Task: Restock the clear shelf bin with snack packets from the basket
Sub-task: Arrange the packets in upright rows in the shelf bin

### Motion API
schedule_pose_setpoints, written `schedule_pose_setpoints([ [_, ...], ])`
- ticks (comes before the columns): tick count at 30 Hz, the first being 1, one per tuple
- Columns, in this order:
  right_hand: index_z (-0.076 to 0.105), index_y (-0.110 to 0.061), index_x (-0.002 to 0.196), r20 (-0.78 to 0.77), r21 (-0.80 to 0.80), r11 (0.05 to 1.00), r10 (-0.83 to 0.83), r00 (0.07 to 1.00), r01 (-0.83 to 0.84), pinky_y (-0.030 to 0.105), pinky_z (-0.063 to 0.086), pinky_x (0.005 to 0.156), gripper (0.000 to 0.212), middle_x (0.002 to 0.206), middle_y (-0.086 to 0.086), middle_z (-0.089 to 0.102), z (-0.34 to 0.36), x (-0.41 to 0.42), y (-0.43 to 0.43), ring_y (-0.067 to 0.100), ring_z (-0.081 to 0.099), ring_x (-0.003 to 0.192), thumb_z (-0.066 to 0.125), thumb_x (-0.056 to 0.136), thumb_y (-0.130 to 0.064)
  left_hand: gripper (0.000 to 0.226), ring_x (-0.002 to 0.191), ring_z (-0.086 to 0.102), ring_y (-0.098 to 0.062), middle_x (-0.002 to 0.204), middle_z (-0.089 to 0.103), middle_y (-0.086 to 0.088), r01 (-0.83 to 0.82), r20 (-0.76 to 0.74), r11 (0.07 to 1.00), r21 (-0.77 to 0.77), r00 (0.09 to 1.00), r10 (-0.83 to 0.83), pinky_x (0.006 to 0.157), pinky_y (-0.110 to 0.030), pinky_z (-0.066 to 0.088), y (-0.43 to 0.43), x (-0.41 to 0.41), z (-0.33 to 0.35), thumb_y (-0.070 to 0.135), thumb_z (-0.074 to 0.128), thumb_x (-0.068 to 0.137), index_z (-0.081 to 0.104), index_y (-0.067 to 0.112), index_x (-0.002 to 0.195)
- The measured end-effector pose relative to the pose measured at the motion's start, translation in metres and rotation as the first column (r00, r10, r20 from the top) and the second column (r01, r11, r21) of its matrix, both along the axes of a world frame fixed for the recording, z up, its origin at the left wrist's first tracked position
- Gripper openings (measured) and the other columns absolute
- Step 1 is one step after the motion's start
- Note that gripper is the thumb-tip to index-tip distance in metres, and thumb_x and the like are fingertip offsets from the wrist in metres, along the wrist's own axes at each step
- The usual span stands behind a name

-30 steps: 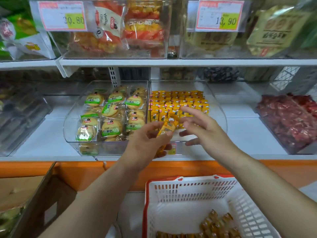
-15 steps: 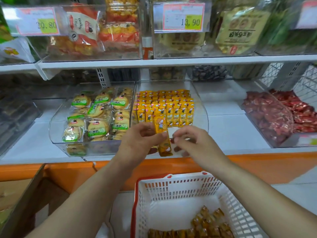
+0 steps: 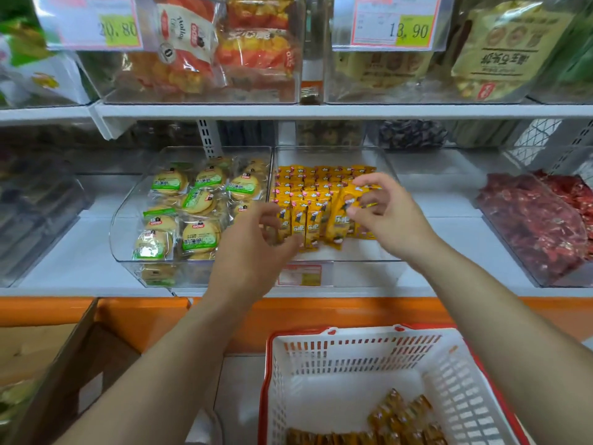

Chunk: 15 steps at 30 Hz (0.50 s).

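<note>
Yellow snack packet (image 3: 345,213) is pinched at its top by the right hand (image 3: 394,220), seemingly to extend the front row in the clear shelf bin (image 3: 359,268); the left hand (image 3: 253,261) is half curled, its hold cannot be told.

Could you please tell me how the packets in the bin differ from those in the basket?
The bin packets stand in tidy rows in the clear bin; the basket packets lie in a loose heap in the white basket. Bin packets look bright yellow, basket packets darker amber. Both are small sealed snacks.
</note>
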State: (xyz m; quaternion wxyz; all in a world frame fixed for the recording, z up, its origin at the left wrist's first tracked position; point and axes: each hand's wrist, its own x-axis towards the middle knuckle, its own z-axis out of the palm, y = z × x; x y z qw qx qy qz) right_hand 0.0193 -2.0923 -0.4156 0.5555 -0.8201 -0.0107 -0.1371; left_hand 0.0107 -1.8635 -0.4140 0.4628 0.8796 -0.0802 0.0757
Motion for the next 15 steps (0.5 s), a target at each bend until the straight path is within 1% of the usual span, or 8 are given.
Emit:
schedule_pose_setpoints([
  [2,0.056,-0.034,0.107,-0.029,-0.123,0.991,-0.062,0.998,0.058,0.039,0.054,0.072,0.036,0.083,-0.005,0.062,-0.011,0.024,-0.004,0.021,0.063,0.072,0.076,0.085,-0.013,0.042,0.092,0.065,-0.011,0.108,0.065,0.012,-0.106,0.039,0.991,0.078,0.994,0.103,0.079,-0.041,0.060,0.012,0.005,-0.003,0.041,0.078,0.086,0.056,0.030,0.120],
  [4,0.058,-0.029,0.108,-0.063,-0.224,0.972,-0.091,0.994,0.074,0.036,0.054,0.074,0.036,0.084,0.000,0.065,-0.026,0.044,-0.004,0.024,0.066,0.077,0.077,0.084,-0.011,0.050,0.100,0.065,-0.020,0.117,0.066,0.004,-0.130,0.018,0.976,0.175,0.992,0.129,0.083,-0.047,0.058,0.020,0.007,-0.011,0.043,0.076,0.087,0.056,0.022,0.128],
  [6,0.061,-0.024,0.109,-0.090,-0.317,0.945,-0.110,0.990,0.076,0.036,0.054,0.077,0.035,0.086,0.003,0.066,-0.041,0.059,-0.001,0.027,0.067,0.083,0.078,0.083,-0.010,0.056,0.103,0.065,-0.026,0.122,0.066,-0.001,-0.082,-0.062,0.951,0.297,0.992,0.105,0.086,-0.048,0.057,0.023,0.007,-0.020,0.046,0.074,0.088,0.055,0.018,0.132],
  [8,0.064,-0.020,0.112,-0.116,-0.368,0.927,-0.124,0.986,0.073,0.039,0.056,0.079,0.034,0.088,0.006,0.067,-0.052,0.070,0.003,0.028,0.067,0.084,0.078,0.083,-0.009,0.053,0.102,0.066,-0.027,0.120,0.069,-0.001,-0.020,-0.131,0.912,0.411,0.988,0.081,0.090,-0.046,0.054,0.023,0.007,-0.025,0.047,0.072,0.087,0.057,0.019,0.129],
  [10,0.065,-0.016,0.115,-0.132,-0.378,0.924,-0.125,0.983,0.067,0.041,0.056,0.082,0.036,0.091,0.008,0.068,-0.059,0.078,0.006,0.030,0.068,0.085,0.077,0.083,-0.007,0.049,0.104,0.066,-0.026,0.116,0.072,0.001,-0.003,-0.135,0.890,0.456,0.988,0.072,0.095,-0.045,0.051,0.021,0.007,-0.029,0.046,0.071,0.087,0.058,0.021,0.127],
  [11,0.065,-0.015,0.117,-0.130,-0.393,0.917,-0.134,0.982,0.073,0.038,0.056,0.082,0.037,0.091,0.007,0.068,-0.063,0.081,0.007,0.029,0.068,0.087,0.077,0.083,-0.007,0.049,0.104,0.067,-0.025,0.115,0.073,0.001,-0.010,-0.125,0.885,0.466,0.989,0.076,0.096,-0.045,0.050,0.020,0.007,-0.030,0.046,0.070,0.087,0.058,0.022,0.128],
  [13,0.066,-0.016,0.119,-0.109,-0.452,0.886,-0.164,0.980,0.098,0.025,0.047,0.078,0.039,0.087,0.002,0.066,-0.068,0.085,0.008,0.025,0.067,0.091,0.077,0.083,-0.010,0.050,0.103,0.068,-0.024,0.113,0.074,0.002,-0.029,-0.103,0.882,0.471,0.991,0.087,0.097,-0.046,0.050,0.019,0.007,-0.031,0.048,0.070,0.087,0.057,0.022,0.128],
  [15,0.063,-0.016,0.123,-0.108,-0.490,0.866,-0.179,0.978,0.104,0.021,0.042,0.076,0.042,0.090,0.004,0.068,-0.070,0.087,0.010,0.024,0.066,0.094,0.075,0.084,-0.012,0.049,0.101,0.069,-0.024,0.111,0.075,0.002,-0.045,-0.086,0.882,0.470,0.992,0.096,0.097,-0.047,0.050,0.018,0.008,-0.032,0.049,0.070,0.088,0.057,0.022,0.127],
])
